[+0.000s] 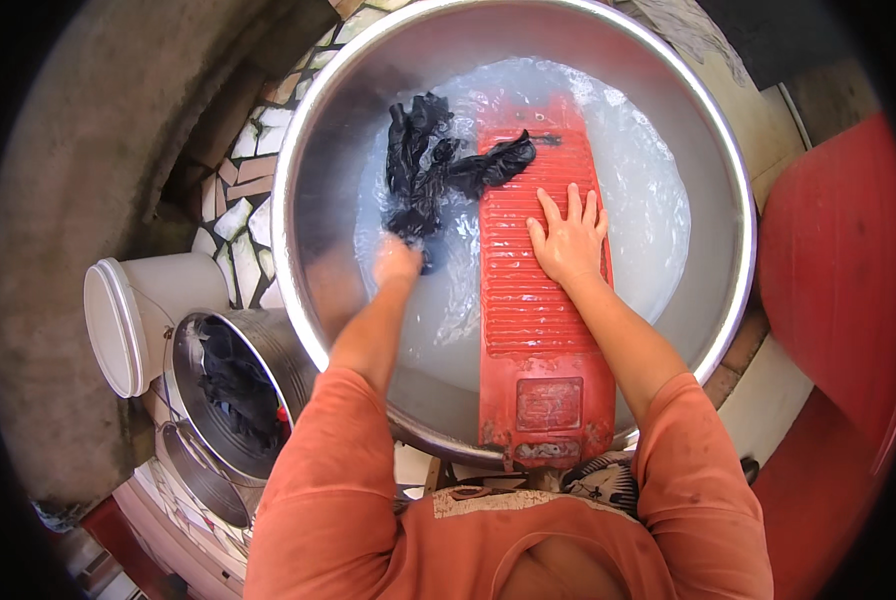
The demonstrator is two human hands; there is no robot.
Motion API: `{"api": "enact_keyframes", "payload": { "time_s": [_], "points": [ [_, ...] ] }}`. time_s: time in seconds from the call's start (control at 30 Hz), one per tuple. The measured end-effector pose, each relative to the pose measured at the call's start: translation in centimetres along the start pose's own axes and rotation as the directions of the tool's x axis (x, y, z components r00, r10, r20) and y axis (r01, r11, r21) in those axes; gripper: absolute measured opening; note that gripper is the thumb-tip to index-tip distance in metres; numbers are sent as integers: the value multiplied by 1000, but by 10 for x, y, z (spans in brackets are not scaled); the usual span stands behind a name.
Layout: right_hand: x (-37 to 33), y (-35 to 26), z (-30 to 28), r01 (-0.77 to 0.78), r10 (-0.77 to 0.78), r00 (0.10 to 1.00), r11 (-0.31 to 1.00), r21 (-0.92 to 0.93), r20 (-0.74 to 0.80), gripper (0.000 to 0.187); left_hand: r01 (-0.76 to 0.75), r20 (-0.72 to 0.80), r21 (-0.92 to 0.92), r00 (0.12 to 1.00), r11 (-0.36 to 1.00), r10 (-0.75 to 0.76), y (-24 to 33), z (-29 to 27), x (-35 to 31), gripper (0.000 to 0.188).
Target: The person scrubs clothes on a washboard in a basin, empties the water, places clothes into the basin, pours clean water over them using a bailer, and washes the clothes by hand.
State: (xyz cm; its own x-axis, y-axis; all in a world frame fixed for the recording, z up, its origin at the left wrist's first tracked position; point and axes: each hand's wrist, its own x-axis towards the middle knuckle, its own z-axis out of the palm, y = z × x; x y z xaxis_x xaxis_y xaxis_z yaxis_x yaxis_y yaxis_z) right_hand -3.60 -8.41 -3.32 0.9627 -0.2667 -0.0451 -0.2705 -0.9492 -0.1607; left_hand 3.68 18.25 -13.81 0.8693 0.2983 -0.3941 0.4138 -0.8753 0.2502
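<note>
A red ribbed washboard (540, 310) leans in a large metal tub (733, 240) of cloudy water, its lower end over the near rim. My right hand (570, 240) lies flat on the ridges with its fingers spread. Left of the board, my left hand (398, 262) is closed at the near end of a wet black garment (415, 170); the fingers are blurred and partly hidden by it. The cloth floats in the water, and one part of it reaches across onto the upper washboard.
Left of the tub, a metal bucket (298, 350) lies tilted with dark cloth (233, 385) inside. Beside it is a white plastic bucket (183, 290) on its side. Broken-tile paving (238, 225) runs along the tub's left, by a concrete wall (58, 230). A large red surface (828, 270) stands at right.
</note>
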Motion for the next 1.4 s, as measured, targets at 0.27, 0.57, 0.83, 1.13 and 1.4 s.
{"api": "enact_keyframes", "payload": {
  "time_s": [0.27, 0.57, 0.83, 1.13, 1.4],
  "points": [
    [0, 4, 0, -5, 5, 997, 1000, 0, -75, 49, -175, -64, -813, 975, 555, 214, 38, -42, 5, 50],
    [2, -9, -5, -3, 3, 1000, 1000, 25, -14, 51, 173, 135, -978, 951, 117, -279, 9, 6, -44, 49],
    [1, -3, -7, -20, 20, 1000, 1000, 5, -10, 50, -388, -613, -287, 777, 876, 143, 46, -72, 7, 56],
    [1, 5, 2, -6, 6, 999, 1000, -1, -39, 49, -286, -393, -421, 913, 860, 111, 110, -3, 40, 66],
    [4, -11, 1, 3, 0, 999, 998, 57, -54, 50, -265, 310, 183, 929, 947, 200, 55, -16, 69, 28]
  ]
}}
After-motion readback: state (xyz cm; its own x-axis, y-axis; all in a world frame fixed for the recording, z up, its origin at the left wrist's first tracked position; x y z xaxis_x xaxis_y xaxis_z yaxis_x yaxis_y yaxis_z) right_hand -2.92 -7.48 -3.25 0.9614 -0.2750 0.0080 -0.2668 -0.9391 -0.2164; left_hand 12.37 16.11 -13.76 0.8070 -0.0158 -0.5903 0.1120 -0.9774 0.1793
